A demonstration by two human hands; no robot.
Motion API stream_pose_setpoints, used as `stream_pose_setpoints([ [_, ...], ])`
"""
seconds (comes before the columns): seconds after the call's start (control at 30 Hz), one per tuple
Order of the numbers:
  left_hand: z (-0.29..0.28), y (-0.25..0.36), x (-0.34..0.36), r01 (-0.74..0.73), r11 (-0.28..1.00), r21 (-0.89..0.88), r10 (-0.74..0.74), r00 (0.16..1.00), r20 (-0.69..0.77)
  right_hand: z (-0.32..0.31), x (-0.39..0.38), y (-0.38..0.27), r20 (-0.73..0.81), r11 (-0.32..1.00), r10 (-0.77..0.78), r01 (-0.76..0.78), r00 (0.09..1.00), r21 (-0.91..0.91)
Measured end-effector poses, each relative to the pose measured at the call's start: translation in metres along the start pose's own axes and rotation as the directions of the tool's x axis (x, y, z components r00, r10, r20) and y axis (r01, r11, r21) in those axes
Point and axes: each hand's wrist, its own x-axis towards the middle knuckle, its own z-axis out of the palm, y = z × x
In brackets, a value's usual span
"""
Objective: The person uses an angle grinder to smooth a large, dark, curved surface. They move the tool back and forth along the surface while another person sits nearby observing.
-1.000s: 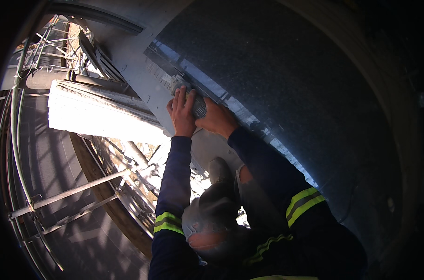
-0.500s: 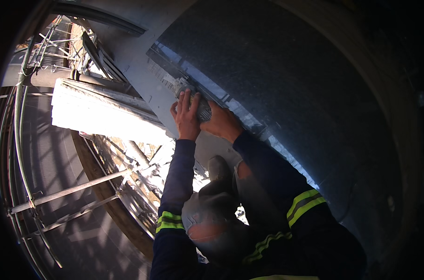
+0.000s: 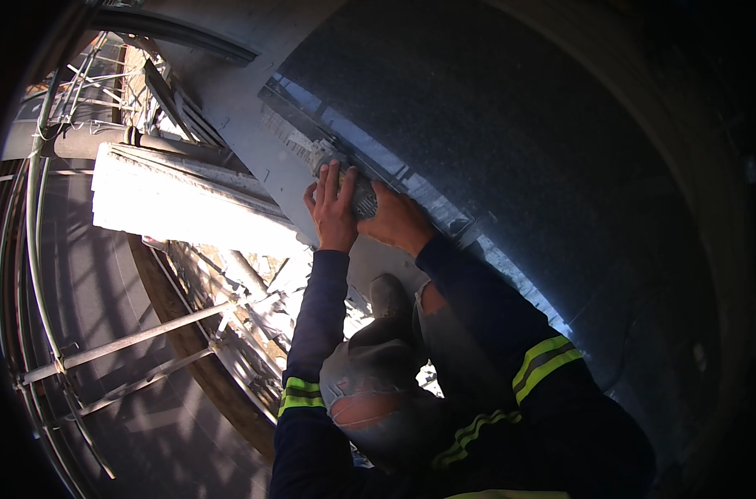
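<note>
Both my hands are pressed against a slanting metal seam where a pale steel panel meets a large dark curved sheet. Between them sits a small grey ribbed object; I cannot tell what kind of thing it is. My left hand lies over its left side with the fingers pointing up. My right hand grips its right side, knuckles up. Both forearms wear dark blue sleeves with yellow reflective bands.
A sunlit pale beam runs across the left, with a pipe behind it. Thin metal bars and curved rods fill the lower left. My boot and grey-trousered knee are below the hands.
Both hands and the grey object have slid slightly down and to the right along the seam. The grip looks the same.
</note>
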Motion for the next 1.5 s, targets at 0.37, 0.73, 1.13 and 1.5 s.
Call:
stream_pose_setpoints([
  [0.37,0.01,-0.017,0.008,-0.005,1.0,-0.011,0.005,1.0,-0.015,-0.002,0.014,-0.008,0.052,0.998,0.037,-0.039,0.998,0.039],
  [0.73,0.014,-0.025,0.013,0.014,1.0,-0.002,-0.014,1.0,-0.004,0.002,0.029,-0.011,0.039,0.999,0.039,-0.039,0.998,0.002],
  [1.13,0.004,-0.009,0.003,0.015,1.0,-0.008,-0.015,1.0,0.005,-0.005,0.006,-0.009,0.042,0.999,0.033,-0.032,0.999,-0.005],
  [1.5,-0.003,0.006,-0.004,0.003,1.0,0.004,-0.003,1.0,0.013,-0.006,-0.007,0.0,0.02,0.999,-0.002,0.003,1.0,-0.039],
])
